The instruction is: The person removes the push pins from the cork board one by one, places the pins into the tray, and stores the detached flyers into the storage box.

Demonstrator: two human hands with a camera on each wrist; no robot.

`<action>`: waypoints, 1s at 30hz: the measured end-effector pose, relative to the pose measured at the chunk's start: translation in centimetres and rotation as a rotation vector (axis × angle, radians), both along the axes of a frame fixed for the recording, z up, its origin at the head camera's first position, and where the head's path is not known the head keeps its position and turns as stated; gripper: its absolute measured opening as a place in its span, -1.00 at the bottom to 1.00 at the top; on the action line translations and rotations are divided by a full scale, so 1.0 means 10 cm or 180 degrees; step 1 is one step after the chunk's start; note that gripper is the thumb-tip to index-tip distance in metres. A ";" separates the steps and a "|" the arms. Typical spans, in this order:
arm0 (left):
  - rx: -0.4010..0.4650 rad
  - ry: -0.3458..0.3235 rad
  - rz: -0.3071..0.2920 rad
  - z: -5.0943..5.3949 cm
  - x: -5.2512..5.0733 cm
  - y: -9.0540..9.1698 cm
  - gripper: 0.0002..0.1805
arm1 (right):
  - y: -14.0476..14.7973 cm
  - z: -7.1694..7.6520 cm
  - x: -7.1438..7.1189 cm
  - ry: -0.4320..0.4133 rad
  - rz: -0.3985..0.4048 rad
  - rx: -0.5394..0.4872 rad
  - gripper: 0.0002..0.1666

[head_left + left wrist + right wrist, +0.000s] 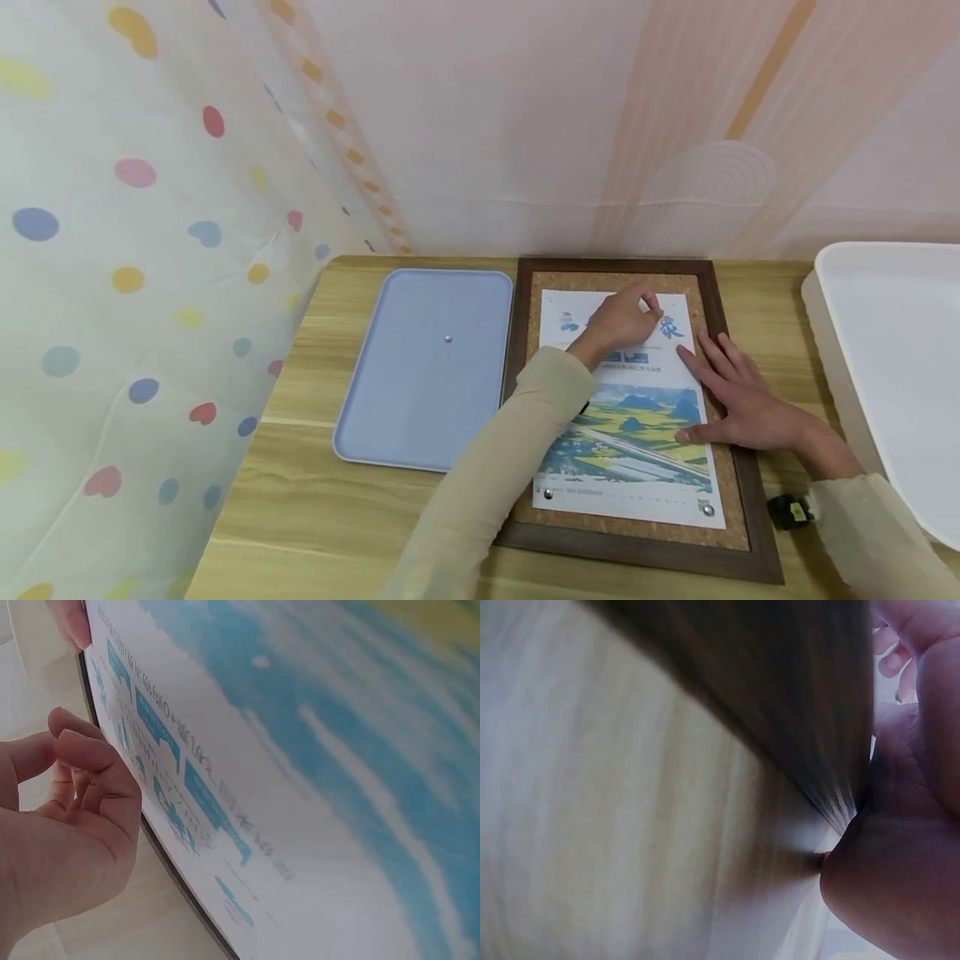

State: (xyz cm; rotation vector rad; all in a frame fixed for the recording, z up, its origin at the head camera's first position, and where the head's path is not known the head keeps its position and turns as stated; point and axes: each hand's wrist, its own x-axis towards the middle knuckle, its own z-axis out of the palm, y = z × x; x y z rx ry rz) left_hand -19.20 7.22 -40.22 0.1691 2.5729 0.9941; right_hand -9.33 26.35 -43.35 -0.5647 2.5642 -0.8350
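A printed poster (630, 492) with a landscape picture lies on a cork board (735, 508) in a dark wooden frame. Silver tacks sit at its lower left (548, 493) and lower right (708, 510) corners. Over the poster's upper right part is my left hand (622, 318), its thumb and forefinger tips brought together; the left wrist view shows this hand (82, 802) curled, and anything between the fingertips is too small or hidden to tell. My right hand (750, 408) rests with spread fingers across the frame's right side and the poster's edge.
Left of the board lies a blue tray (420, 417) with one small silver tack (448, 338) on it. At the right stands a large white bin (832, 333). A black device (789, 512) is by the right wrist. Wooden tabletop (300, 500) shows around the board.
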 end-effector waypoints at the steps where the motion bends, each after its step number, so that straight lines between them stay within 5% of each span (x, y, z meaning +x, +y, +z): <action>1: 0.0017 -0.0003 0.0014 0.00 0.00 -0.01 -0.91 | 0.00 0.00 0.00 0.0000 -0.0003 0.0008 0.40; 22: 0.0719 0.0048 -0.0176 0.04 0.09 -0.48 -0.89 | 0.03 -0.06 -0.04 0.0175 0.0010 0.0000 0.42; 30: 0.0857 -0.0126 -0.0188 0.08 0.15 -0.71 -0.88 | 0.03 -0.06 -0.06 0.0123 -0.0002 -0.0008 0.42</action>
